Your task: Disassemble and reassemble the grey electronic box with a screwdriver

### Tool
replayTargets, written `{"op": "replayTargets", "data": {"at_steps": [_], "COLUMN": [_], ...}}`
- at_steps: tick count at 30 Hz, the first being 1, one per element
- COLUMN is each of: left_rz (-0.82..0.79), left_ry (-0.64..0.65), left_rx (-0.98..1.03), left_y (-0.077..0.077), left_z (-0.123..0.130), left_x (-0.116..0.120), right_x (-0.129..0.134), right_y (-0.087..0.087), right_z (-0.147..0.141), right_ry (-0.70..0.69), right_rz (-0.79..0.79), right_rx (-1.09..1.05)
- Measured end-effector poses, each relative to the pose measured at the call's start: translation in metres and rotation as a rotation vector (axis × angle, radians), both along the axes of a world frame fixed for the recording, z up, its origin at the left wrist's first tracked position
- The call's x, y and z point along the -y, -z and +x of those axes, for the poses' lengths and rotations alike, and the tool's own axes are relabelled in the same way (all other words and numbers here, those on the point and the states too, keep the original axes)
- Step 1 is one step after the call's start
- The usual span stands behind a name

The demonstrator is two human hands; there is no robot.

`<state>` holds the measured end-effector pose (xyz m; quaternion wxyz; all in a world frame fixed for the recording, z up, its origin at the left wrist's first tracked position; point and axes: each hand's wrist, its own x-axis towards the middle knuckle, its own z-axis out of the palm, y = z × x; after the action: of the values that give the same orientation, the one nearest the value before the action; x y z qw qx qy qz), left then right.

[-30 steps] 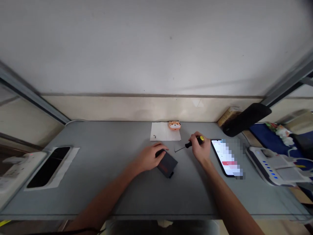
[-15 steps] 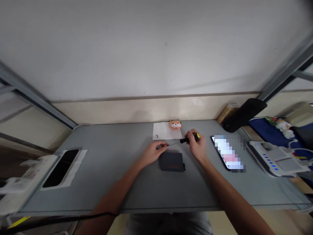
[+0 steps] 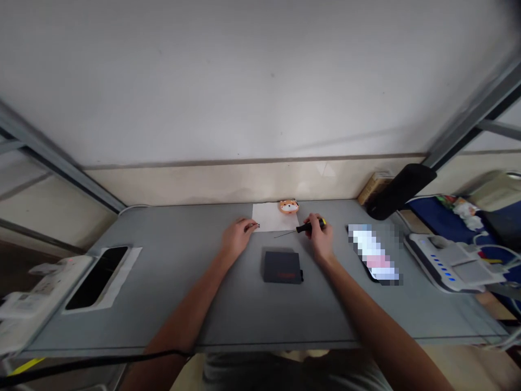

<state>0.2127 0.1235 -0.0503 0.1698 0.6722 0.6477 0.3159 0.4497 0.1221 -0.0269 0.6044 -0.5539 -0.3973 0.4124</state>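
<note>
Right hand (image 3: 320,237): clasped round a black-handled screwdriver (image 3: 303,228), shaft pointing left; left hand (image 3: 239,234): fingertips drawn together at the near-left corner of the white paper (image 3: 272,218), by small dark pieces (image 3: 259,225), hold on any unclear; dark box (image 3: 281,267): between paper and near edge of worktop (image 3: 163,260).

The place looked like a private living room or dormitory, not a workshop: a plain grey desk (image 3: 154,244) stood against a bare painted wall (image 3: 260,81), between slanting metal posts at left (image 3: 61,163) and upper right. Personal clutter showed it: phones at lower left (image 3: 96,278) and right, a cute animal-faced case (image 3: 288,207) at centre.
</note>
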Motion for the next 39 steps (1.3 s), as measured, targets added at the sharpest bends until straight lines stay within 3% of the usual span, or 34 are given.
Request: {"op": "replayTargets", "data": {"at_steps": [8, 12, 15, 17, 19, 23, 29, 35, 39], "left_rz": [0.009, -0.074, -0.25, -0.302, -0.307, -0.278, -0.281, -0.198, -0.124], "left_ry": [0.068, 0.374, 0.649, 0.753, 0.756, 0.632, 0.613, 0.642, 0.633], "left_rx": [-0.006, 0.069, 0.119, 0.067, 0.005, -0.04, -0.041, -0.042, 0.007], "left_y": [-0.007, -0.021, -0.03, -0.033, -0.034, -0.03, -0.029, -0.025, -0.017], "left_z": [-0.005, -0.006, 0.001, 0.009, 0.017, 0.023, 0.003, 0.006, 0.014], "left_x": [0.012, 0.027, 0.043, 0.051, 0.055, 0.053, 0.047, 0.048, 0.047], "right_x": [-0.001, -0.001, 0.002, 0.004, 0.007, 0.013, 0.019, 0.025, 0.028], "right_y": [-0.006, -0.012, -0.018, -0.02, -0.022, -0.025, -0.025, -0.027, -0.025], "right_z": [0.011, 0.021, 0.026, 0.027, 0.027, 0.024, 0.027, 0.024, 0.017], "right_ry": [0.098, 0.173, 0.214, 0.232, 0.233, 0.226, 0.194, -0.078, -0.087], "right_rz": [0.02, 0.083, 0.142, 0.184, 0.212, 0.273, 0.328, 0.281, 0.279], "right_rx": [0.026, 0.065, 0.119, 0.173, 0.226, 0.331, 0.488, 0.543, 0.502]}}
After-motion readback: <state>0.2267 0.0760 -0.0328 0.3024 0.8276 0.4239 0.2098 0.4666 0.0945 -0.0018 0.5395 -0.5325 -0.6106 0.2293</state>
